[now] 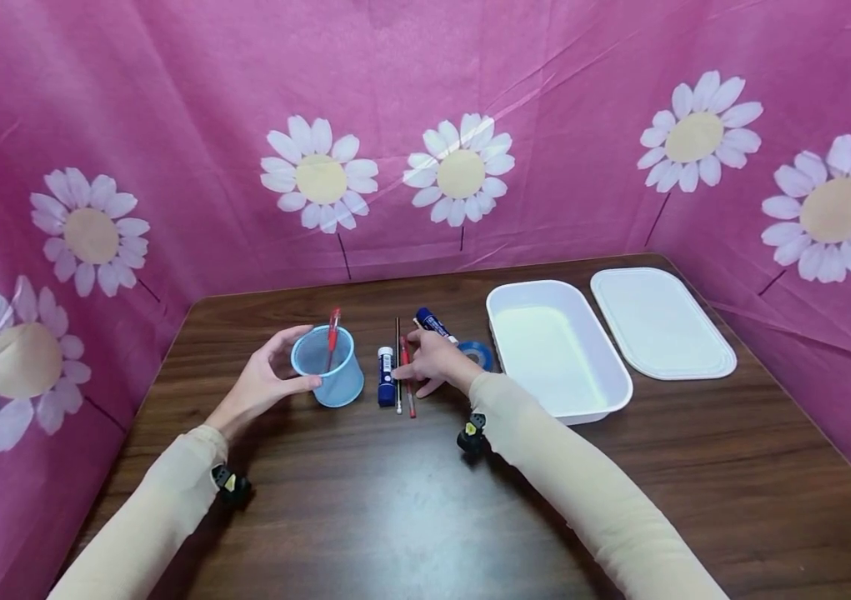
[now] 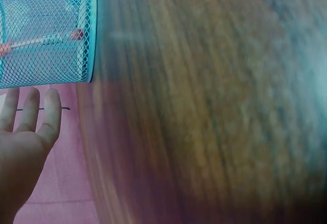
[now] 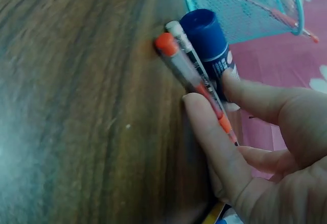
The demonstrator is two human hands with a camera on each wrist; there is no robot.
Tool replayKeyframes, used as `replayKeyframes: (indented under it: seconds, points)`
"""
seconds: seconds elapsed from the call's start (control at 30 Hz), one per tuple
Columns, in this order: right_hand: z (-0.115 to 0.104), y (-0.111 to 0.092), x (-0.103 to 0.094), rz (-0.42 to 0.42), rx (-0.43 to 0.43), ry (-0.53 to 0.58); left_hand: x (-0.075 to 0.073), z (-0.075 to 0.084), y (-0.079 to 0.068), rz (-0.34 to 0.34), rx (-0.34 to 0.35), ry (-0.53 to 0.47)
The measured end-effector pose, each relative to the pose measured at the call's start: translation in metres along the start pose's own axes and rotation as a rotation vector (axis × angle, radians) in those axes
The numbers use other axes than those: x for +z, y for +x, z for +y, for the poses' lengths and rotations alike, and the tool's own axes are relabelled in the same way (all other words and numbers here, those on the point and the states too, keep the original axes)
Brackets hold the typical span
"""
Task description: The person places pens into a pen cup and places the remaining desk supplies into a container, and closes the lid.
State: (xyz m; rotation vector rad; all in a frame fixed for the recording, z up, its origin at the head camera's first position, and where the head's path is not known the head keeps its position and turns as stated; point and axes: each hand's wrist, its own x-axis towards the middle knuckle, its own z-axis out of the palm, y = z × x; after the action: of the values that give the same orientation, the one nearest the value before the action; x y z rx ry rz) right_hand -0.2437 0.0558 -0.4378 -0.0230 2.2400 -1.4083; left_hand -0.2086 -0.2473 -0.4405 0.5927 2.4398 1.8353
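My left hand [image 1: 303,358] curves round a blue mesh cup [image 1: 329,371], thumb on its near side and a finger at its rim. A red pen [image 1: 332,332] stands in the cup. In the left wrist view the other fingers [image 2: 31,109] lie straight beside the mesh cup [image 2: 46,40]. My right hand [image 1: 406,358] reaches onto a row of items just right of the cup. There its forefinger and thumb [image 3: 210,90] pinch a second red pen [image 3: 176,60] and a thin pencil [image 3: 174,29]. The thumb presses against a blue-capped marker [image 3: 204,30].
A second blue marker [image 1: 434,323] and a blue tape roll [image 1: 479,354] lie behind my right hand. A white tub [image 1: 620,392] and its lid [image 1: 658,321] sit at the right on the dark wooden table [image 1: 395,517]. Pink flowered cloth walls the table in.
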Motion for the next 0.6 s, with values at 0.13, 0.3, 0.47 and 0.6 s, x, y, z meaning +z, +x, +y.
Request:
replayKeyframes:
  seconds: [0.13, 0.3, 0.47, 0.6]
  points:
    - [0.0, 0.0009, 0.0031, 0.033, -0.002, -0.032, 0.0012, -0.0005, 0.0007, -0.006, -0.014, -0.002]
    - [-0.0011, 0.0024, 0.002, 0.032, 0.009, -0.05, 0.0025, 0.0008, 0.0021, -0.014, -0.025, -0.017]
    - [-0.0036, 0.0016, -0.0019, -0.011, 0.02, -0.056, 0.0009, 0.0001, -0.0007, -0.023, -0.04, 0.008]
    - [-0.0061, 0.0011, -0.004, -0.034, 0.02, -0.05, 0.0001, -0.0001, -0.0014, -0.029, -0.039, 0.025]
